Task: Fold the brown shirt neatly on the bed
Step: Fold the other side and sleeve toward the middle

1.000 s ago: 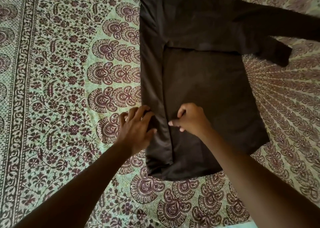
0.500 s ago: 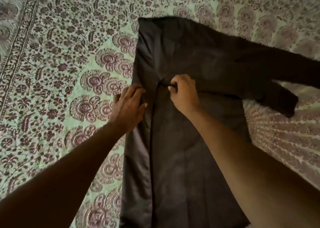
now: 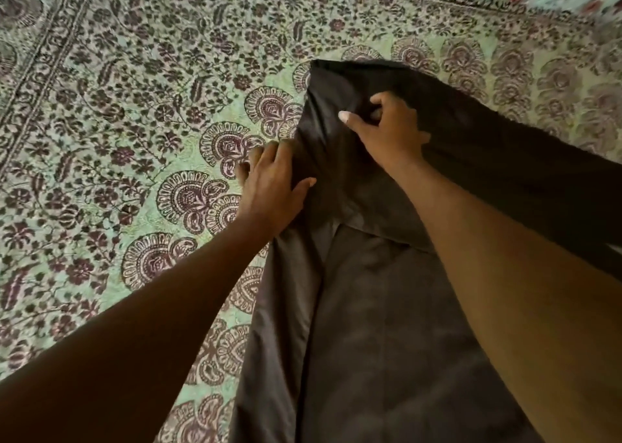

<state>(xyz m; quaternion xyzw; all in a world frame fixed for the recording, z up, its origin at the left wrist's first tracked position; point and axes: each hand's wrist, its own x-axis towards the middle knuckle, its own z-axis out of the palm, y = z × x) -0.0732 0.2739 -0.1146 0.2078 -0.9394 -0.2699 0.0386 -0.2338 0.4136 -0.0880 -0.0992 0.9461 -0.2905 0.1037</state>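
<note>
The brown shirt (image 3: 370, 308) lay on the patterned bed (image 3: 117, 106), running from the upper middle of the frame to the bottom edge. The left hand (image 3: 272, 187) rested with relaxed fingers on the folded left edge. The right hand (image 3: 387, 129) pinched cloth near the top. The fold would likely stay straight if the left hand pinned the crease while the right smoothed outward.

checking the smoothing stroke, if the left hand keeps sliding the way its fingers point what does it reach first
Probably just more patterned bedsheet beside the brown shirt; the left hand points up along the shirt's left edge.
</note>
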